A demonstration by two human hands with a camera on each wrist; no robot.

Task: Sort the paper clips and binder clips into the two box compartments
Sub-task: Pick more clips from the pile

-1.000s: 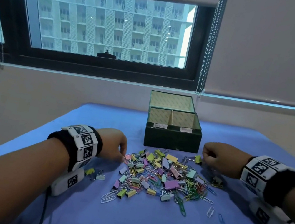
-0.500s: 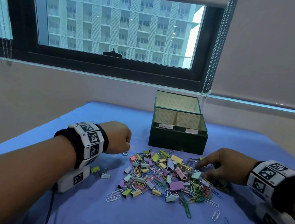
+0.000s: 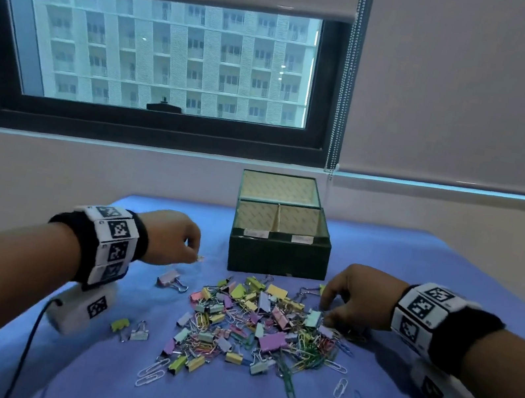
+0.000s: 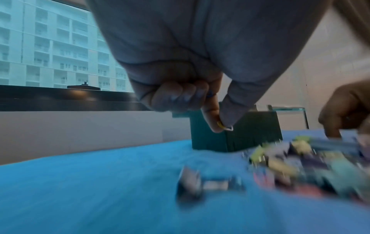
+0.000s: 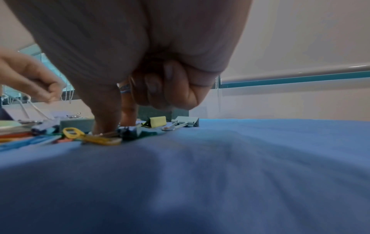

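A heap of pastel binder clips and coloured paper clips lies on the blue cloth in front of a dark green box. Its lid stands open, and a divider splits it into a left compartment and a right compartment. My left hand hovers left of the box. Thumb and forefinger pinch a small paper clip; the other fingers are curled. My right hand is down on the heap's right edge. Its thumb and forefinger pinch into the clips there, but which clip is hidden.
A purple binder clip lies alone left of the heap. Two more binder clips sit near my left wrist. Loose paper clips lie at the front, others at the right. A black cable trails from my left wrist.
My left hand lifted off the heap's left edge with a small clip and rose towards the box. My right hand uncurled from a fist and came down onto the heap's right side.
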